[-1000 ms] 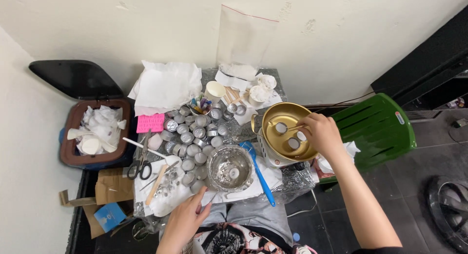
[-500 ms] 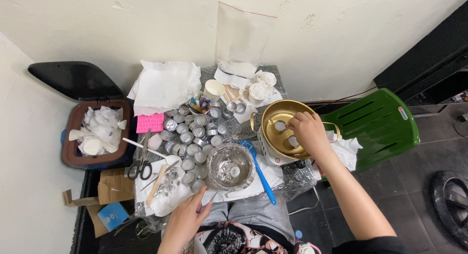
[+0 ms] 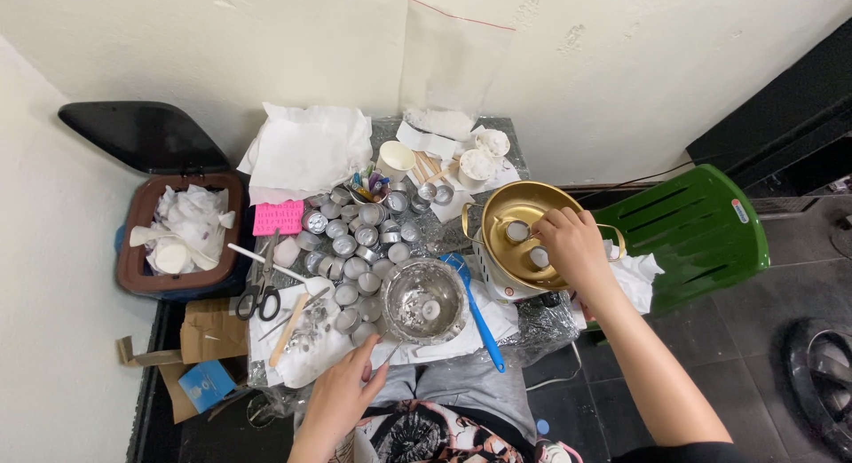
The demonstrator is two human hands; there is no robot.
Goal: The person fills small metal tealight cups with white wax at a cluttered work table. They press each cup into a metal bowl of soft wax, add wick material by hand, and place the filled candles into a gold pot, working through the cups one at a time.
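Observation:
My right hand [image 3: 575, 243] reaches over a gold pot [image 3: 497, 205] on a white base at the table's right side. Its bent fingertips hover by two small metal candle cups [image 3: 516, 230] standing inside the pot; whether they grip one is hidden. My left hand [image 3: 342, 394] rests at the table's front edge on white paper, pinching a thin metal tool [image 3: 391, 350] that points toward a steel bowl [image 3: 424, 301] with a candle cup in it. Several empty metal cups [image 3: 355, 241] crowd the table's middle.
A blue spatula [image 3: 475, 312] lies between bowl and pot. Scissors [image 3: 259, 290], a pink mould [image 3: 279, 217], paper cups, white tissues [image 3: 306, 148] and a plastic bag [image 3: 448, 68] fill the table. A brown bin [image 3: 133, 241] stands left, a green chair [image 3: 701, 228] right.
My right hand has moved left from the pot's right rim to above the cups inside it. My left hand has barely shifted.

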